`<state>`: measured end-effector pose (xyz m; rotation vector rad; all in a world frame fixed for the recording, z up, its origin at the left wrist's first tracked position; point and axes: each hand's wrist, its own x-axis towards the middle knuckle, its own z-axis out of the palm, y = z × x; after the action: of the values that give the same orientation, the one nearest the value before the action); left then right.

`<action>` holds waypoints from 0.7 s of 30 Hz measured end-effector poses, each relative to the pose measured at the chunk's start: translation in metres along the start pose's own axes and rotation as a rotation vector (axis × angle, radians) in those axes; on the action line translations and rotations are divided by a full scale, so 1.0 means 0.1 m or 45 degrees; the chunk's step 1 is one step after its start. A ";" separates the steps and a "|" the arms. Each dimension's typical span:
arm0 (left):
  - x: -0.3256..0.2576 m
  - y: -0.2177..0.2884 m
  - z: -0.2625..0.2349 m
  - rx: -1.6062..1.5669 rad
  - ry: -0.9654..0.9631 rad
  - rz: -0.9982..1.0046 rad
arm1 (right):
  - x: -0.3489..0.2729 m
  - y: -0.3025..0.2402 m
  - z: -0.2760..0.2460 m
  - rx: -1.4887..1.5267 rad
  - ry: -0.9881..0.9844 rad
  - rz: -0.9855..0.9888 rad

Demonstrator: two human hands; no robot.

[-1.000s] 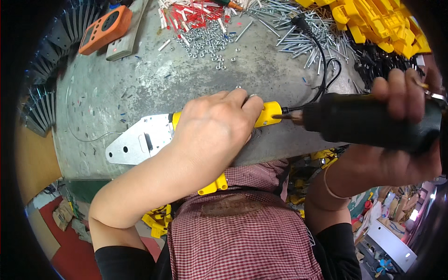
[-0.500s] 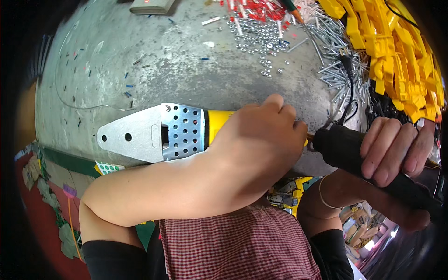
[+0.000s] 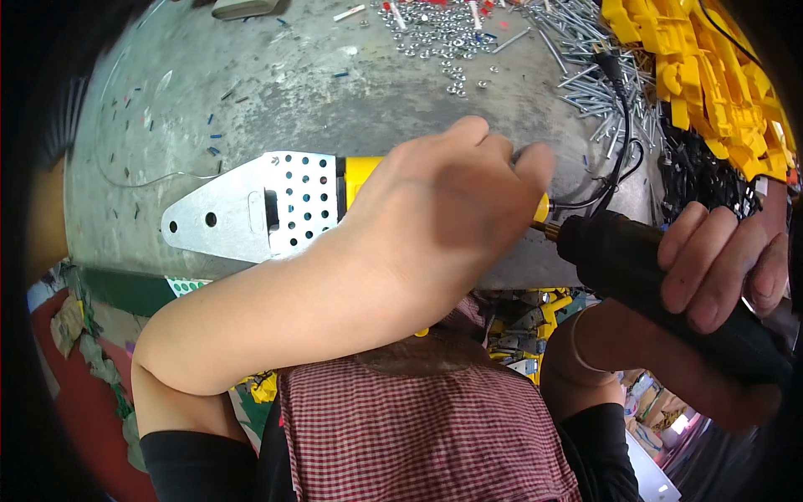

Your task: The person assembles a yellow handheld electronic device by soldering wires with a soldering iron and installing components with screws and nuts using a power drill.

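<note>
My left hand (image 3: pixel 456 197) is closed over the yellow handle (image 3: pixel 361 177) of a tool lying across the bench. Out of its left end comes a perforated metal guard (image 3: pixel 305 197) and a flat, tapered silver plate (image 3: pixel 222 209) with round holes. My right hand (image 3: pixel 723 268) wraps round a black power screwdriver (image 3: pixel 615 251). Its brass-coloured bit (image 3: pixel 545 228) points left at the handle's yellow end, close to my left fingers; whether it touches a screw there I cannot tell. A black cord runs from near that end.
Loose nuts (image 3: pixel 443 42) and a heap of long screws (image 3: pixel 577 67) lie at the far side. Yellow plastic handle shells (image 3: pixel 703 75) are piled at the far right, beside black cords (image 3: pixel 698 176). Small blue bits (image 3: pixel 215 136) are scattered on the grey bench (image 3: pixel 335 109).
The bench and the tool sit higher in the picture now. The screwdriver's bit, mostly hidden before, now shows at the handle's yellow end. Both hands keep their grips.
</note>
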<state>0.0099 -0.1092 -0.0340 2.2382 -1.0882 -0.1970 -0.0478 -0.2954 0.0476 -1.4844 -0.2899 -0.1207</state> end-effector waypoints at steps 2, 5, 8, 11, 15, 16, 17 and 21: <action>-0.01 0.00 0.01 0.009 -0.004 0.015 | 0.02 0.06 -0.01 0.017 -0.056 -0.028; -0.03 -0.01 0.01 0.003 0.004 0.029 | 0.10 0.14 0.00 0.051 -0.188 -0.098; -0.06 -0.01 0.03 0.008 0.021 0.045 | 0.14 0.20 0.05 0.040 -0.181 -0.181; -0.15 0.02 -0.04 0.038 -0.119 0.048 | 0.13 0.21 0.12 0.024 -0.174 -0.274; -0.76 0.00 -0.20 0.055 0.193 0.245 | 0.26 0.16 0.04 -0.130 -0.329 -0.376; -0.97 -0.08 -0.14 0.231 0.128 0.200 | 0.30 -0.03 0.09 -0.195 -0.405 -0.293; -1.11 -0.08 -0.11 0.395 0.060 0.156 | 0.37 -0.19 0.19 -0.204 -0.404 -0.279; -1.06 -0.09 -0.04 0.470 0.072 0.200 | 0.70 -0.27 0.46 -0.495 -0.747 -0.065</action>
<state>-0.0511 -0.0237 -0.0510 2.4437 -1.3510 0.1446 0.0073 -0.2456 0.0946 -1.8806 -0.8134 0.2378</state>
